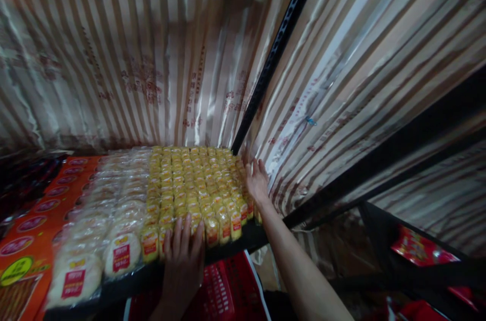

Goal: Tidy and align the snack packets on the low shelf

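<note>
Rows of small yellow wrapped snack packs (201, 179) fill the right part of a black shelf. My left hand (184, 252) lies with fingers stretched out and slightly apart against the front packs of these rows, at the shelf's front edge. My right hand (257, 182) reaches along the right side of the rows toward the back corner. Its fingers are raised and apart, and its near side is beside the end packs; whether it touches them I cannot tell. To the left stand two rows of round white wrapped crackers (121, 252) with red labels.
An orange snack package (41, 209) lies further left, beside dark wrapped goods (26, 184). A black upright post (273, 57) stands at the back corner. Striped sheeting (152, 57) hangs behind. A red box (224, 285) sits below the shelf, and red packets (421, 247) lie at lower right.
</note>
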The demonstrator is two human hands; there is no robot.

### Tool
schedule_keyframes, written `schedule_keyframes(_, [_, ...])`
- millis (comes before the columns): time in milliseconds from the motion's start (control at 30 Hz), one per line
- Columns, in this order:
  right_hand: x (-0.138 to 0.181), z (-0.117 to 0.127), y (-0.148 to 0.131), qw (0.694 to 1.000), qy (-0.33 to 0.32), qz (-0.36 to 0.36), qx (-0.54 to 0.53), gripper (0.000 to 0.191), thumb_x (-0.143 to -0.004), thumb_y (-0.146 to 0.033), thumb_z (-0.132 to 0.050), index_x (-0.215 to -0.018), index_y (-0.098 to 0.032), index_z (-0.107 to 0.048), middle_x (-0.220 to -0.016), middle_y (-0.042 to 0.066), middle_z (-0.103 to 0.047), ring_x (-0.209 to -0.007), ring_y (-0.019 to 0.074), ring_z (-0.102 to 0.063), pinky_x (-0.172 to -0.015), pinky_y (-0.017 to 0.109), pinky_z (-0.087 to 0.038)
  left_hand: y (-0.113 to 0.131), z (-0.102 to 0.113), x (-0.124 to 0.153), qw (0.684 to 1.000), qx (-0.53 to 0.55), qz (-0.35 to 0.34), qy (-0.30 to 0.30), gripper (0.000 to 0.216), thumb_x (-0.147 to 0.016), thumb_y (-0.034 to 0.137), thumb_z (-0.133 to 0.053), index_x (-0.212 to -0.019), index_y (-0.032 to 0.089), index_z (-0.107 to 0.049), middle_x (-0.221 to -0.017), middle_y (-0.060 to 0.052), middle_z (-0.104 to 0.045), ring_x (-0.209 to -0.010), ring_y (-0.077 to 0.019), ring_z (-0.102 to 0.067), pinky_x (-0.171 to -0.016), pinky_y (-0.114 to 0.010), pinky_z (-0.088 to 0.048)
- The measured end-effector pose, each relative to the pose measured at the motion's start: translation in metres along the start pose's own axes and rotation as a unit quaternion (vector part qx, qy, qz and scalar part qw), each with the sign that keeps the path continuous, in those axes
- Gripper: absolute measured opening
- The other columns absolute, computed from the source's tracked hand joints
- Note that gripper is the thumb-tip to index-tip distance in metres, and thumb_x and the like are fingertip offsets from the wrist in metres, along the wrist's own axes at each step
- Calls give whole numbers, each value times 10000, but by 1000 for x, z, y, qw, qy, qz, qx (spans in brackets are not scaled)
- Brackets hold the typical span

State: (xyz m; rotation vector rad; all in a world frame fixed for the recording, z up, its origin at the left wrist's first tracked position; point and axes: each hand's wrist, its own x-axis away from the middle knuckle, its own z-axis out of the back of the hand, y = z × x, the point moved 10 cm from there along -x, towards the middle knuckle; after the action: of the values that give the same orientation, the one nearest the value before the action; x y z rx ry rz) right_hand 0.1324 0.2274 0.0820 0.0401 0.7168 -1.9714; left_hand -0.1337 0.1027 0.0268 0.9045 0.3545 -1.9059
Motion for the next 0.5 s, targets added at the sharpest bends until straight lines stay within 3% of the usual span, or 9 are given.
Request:
schedule_keyframes(133, [59,18,39,997,58,-17,-44,659,-905,-487,-173,-1437,-100,-217,-1534,146,-122,-1425,245,-66,-1132,471,-155,3,3,0,1000,-5,-15,8,438,-823,200,-523,-1261,192,-536,-1409,-176,-412,-1378,-320,-212,-1086,-543,-194])
schedule_keyframes(267, [106,12,70,994,71,-29,-80,694,-889,-480,-169,-1426,-43,-216,-1508,176,-200,-1415,239,-141,-1124,462,-203,2,5,0,1000,2,3,16,441,-823,172,-523,-1263,175,-536,-1417,-186,-396,-1381,-315,-203,-1093,-538,-180])
schedule_keyframes(500, [113,-8,62,993,60,12,-100,603,-858,-321,-255,-1411,-79,-272,-1453,149,-339,-1374,212,-267,-1113,447,-254,3,5,1,1000,4,-2,30,475,-818,196,-555,-1290,183,-508,-1438,-180,-364,-1380,-309,-211,-1100,-529,-168])
